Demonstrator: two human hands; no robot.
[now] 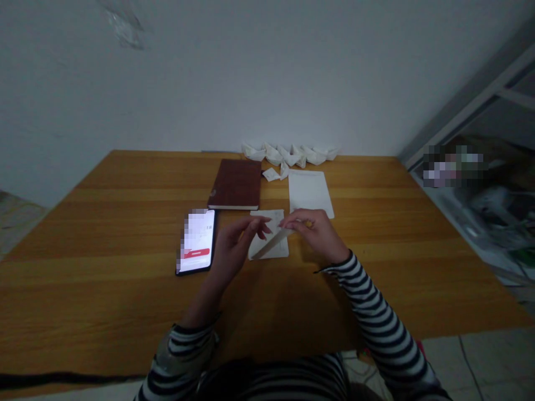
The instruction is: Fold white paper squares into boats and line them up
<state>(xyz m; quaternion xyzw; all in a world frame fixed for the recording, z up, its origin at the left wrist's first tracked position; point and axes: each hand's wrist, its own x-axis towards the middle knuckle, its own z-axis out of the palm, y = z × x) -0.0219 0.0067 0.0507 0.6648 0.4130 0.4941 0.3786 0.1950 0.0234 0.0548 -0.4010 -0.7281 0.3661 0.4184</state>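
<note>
In the middle of the table, my right hand [315, 231] pinches one end of a thin folded piece of white paper [273, 243]. This paper slants down to the left. Below it lies a white paper sheet [256, 214]; whether the two are joined I cannot tell. My left hand [238, 240] hovers just above the left side of the sheet, its fingers stretched toward the right hand and slightly apart. It does not appear to grip anything.
A lit phone [197, 239] lies left of my left hand. Behind are a brown notebook [237, 184], a stack of white paper [310, 192] and a small folded paper piece [271, 174]. Several folded paper boats [292, 155] line the wooden table's [137, 189] far edge by the wall.
</note>
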